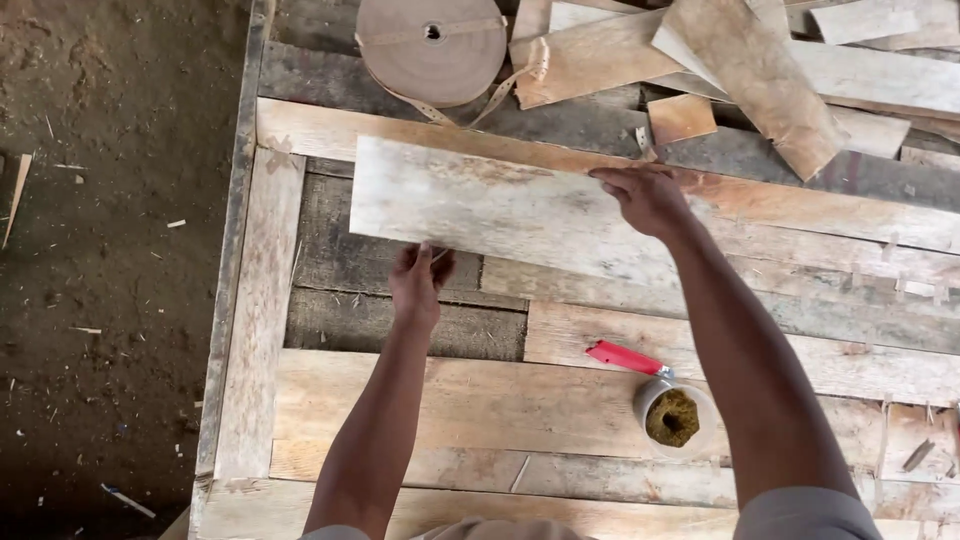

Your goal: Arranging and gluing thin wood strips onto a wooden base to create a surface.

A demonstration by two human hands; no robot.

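Observation:
A long pale sheet of thin wood veneer (pixel 500 205) lies across the wooden table. My left hand (pixel 418 282) grips its near edge, fingers curled under it. My right hand (pixel 645 197) rests flat on its far right part, fingers spread and pressing down. Other veneer strips (pixel 800 215) lie beneath and beside the sheet, laid in rows over the table.
A roll of brown paper tape (pixel 432 48) sits at the table's far edge with loose ends hanging. A red-handled tool (pixel 625 357) lies by a small cup of brownish paste (pixel 673 417). Veneer scraps (pixel 760 80) pile up at back right. Dirt floor (pixel 100 270) lies to the left.

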